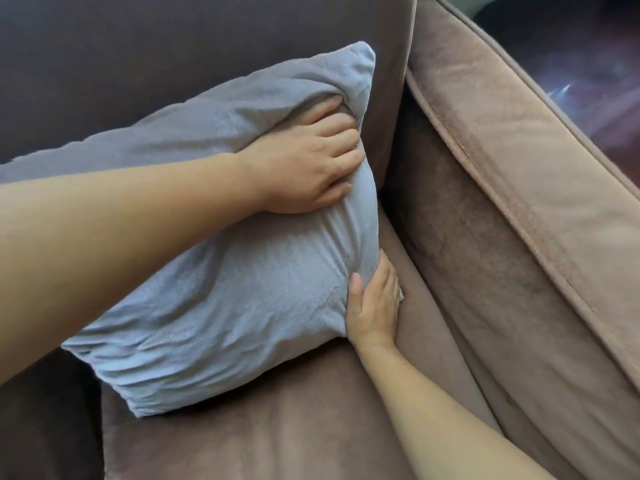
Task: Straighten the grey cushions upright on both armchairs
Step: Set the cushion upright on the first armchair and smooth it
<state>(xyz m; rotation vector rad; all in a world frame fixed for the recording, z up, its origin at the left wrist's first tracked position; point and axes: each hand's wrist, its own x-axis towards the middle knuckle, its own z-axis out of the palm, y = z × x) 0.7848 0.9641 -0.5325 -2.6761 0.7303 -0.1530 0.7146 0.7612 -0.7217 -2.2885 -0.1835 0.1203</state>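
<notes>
both hands work one grey cushion (214,271) on a brown armchair (311,427), left hand (304,171) bunching its upper edge, right hand (374,306) pinching the side; squaring it against the backrest (173,46) likely comes next.

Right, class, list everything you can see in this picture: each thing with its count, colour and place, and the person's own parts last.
cushion: one, grey, leaning tilted against the backrest on the seat
armchair: one, brown; seat below, backrest behind the cushion, armrest at the right
floor: dark and shiny, top right corner
left hand: one, bare, pressed into the cushion's upper right part, fingers gripping the fabric
right hand: one, bare, holding the cushion's lower right edge
</notes>
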